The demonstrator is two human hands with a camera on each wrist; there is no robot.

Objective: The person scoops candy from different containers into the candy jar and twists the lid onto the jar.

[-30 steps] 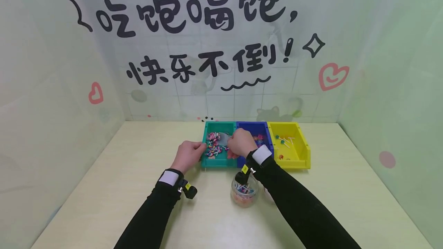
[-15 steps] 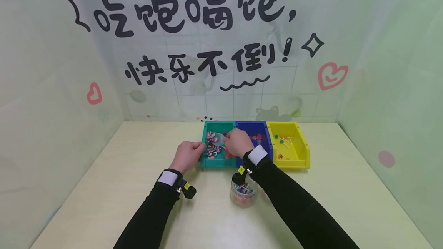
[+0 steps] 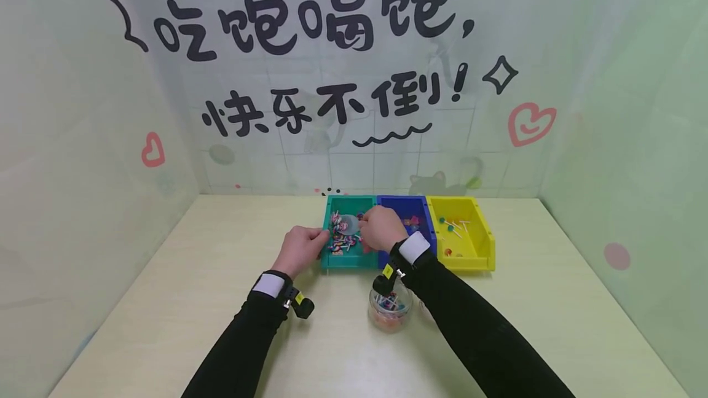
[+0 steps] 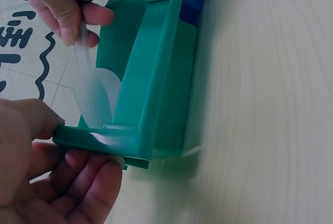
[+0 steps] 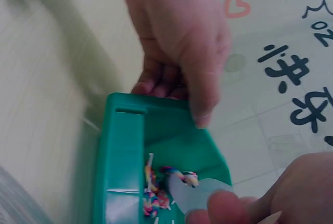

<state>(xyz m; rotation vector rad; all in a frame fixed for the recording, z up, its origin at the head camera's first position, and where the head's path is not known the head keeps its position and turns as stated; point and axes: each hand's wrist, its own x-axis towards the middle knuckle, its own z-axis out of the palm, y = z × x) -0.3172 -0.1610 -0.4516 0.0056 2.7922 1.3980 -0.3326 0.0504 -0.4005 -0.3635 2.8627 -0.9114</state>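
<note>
My left hand (image 3: 298, 247) grips the left side of the green bin (image 4: 171, 94), thumb over the rim and fingers curled against the outside. My right hand (image 3: 383, 228) reaches over the bin from the right and holds a translucent plastic scoop (image 3: 348, 225) by its handle. The scoop's bowl is down inside the bin, among small striped lollipops (image 5: 151, 198). In the right wrist view, one multicoloured lollipop (image 5: 182, 176) lies at the edge of the bowl. The right fingers hide most of the handle in the head view.
Right of the green bin stand a blue bin (image 3: 406, 203) with small candies and a yellow bin (image 3: 481, 226) with a few lollipops. A glass jar (image 3: 389, 312) containing candies stands in front, below the right wrist. Another pale object beside it is mostly hidden by the right sleeve.
My right hand has shifted slightly left, carrying the scoop further left and deeper among the lollipops; over the last half second it has barely moved. My left hand stays on the green bin.
</note>
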